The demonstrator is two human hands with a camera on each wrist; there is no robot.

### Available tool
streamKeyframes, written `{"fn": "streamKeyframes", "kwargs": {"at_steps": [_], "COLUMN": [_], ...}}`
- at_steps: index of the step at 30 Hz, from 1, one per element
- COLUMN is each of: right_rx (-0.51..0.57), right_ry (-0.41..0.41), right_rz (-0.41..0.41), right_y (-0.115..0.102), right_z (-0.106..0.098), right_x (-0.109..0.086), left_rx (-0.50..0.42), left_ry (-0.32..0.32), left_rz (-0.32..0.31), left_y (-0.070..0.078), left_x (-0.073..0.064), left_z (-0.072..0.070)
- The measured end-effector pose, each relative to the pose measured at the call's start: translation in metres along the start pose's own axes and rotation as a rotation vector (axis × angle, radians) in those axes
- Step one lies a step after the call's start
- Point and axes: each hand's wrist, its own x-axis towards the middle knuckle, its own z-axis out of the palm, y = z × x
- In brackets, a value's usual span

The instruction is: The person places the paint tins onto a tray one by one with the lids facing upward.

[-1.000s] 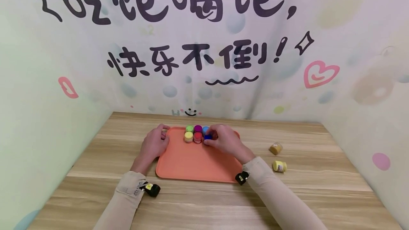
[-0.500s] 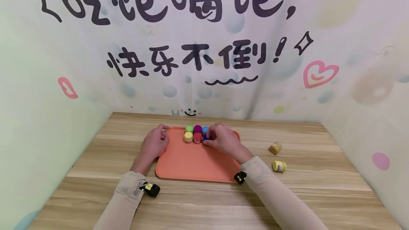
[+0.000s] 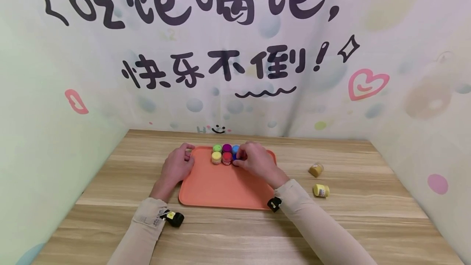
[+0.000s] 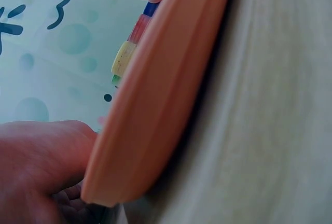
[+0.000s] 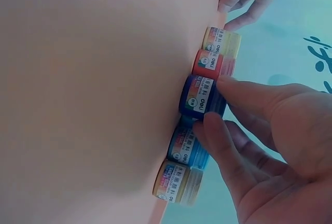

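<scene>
An orange tray [image 3: 220, 191] lies on the table with small paint jars grouped at its far side. My right hand [image 3: 257, 160] pinches a dark blue paint jar [image 5: 198, 95] between thumb and fingers. That jar stands beside the red jar [image 3: 227, 158], with the yellow jar [image 3: 216, 158] to the left of it. Behind these are green [image 3: 217, 148], purple [image 3: 227, 148] and light blue [image 3: 236, 149] jars. An ochre jar [image 5: 175, 181] shows in the right wrist view; the hand hides it from the head view. My left hand [image 3: 178, 165] grips the tray's left edge.
On the table [image 3: 360, 216] right of the tray, a brownish-yellow jar [image 3: 316, 169] and a yellow jar [image 3: 321, 190] lie on their sides. A printed cloth wall [image 3: 235, 109] rises behind the table. Each wrist carries a small black camera [image 3: 174, 218].
My right hand has moved slightly left with the dark blue jar, narrowing the space to the red jar. My left hand stays at the tray edge.
</scene>
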Motion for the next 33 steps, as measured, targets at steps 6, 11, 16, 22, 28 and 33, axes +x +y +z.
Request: {"fn": "streamKeyframes", "kwargs": {"at_steps": [6, 11, 16, 22, 28, 33], "right_rx": [-0.019, -0.023, -0.018, 0.06, 0.109, 0.104], "right_ry": [0.009, 0.025, 0.019, -0.004, 0.016, 0.052], "right_rz": [-0.003, -0.013, -0.016, 0.0, 0.009, -0.02], "right_y": [0.0, -0.001, -0.001, 0.003, 0.01, 0.017], "right_z": [0.0, 0.0, -0.001, -0.004, -0.012, -0.019], "right_x": [-0.001, -0.002, -0.002, -0.003, -0.006, -0.012], "left_rx": [0.007, 0.008, 0.01, 0.012, 0.013, 0.012], "left_ry": [-0.002, 0.0, 0.0, -0.003, -0.002, -0.007], "left_rz": [0.004, 0.009, 0.0, -0.017, -0.014, -0.023], "left_y": [0.0, 0.0, 0.0, 0.0, -0.001, -0.002], "left_x": [0.001, 0.001, 0.001, 0.001, 0.002, 0.002], "left_z": [0.0, 0.0, 0.0, 0.0, 0.001, 0.001]}}
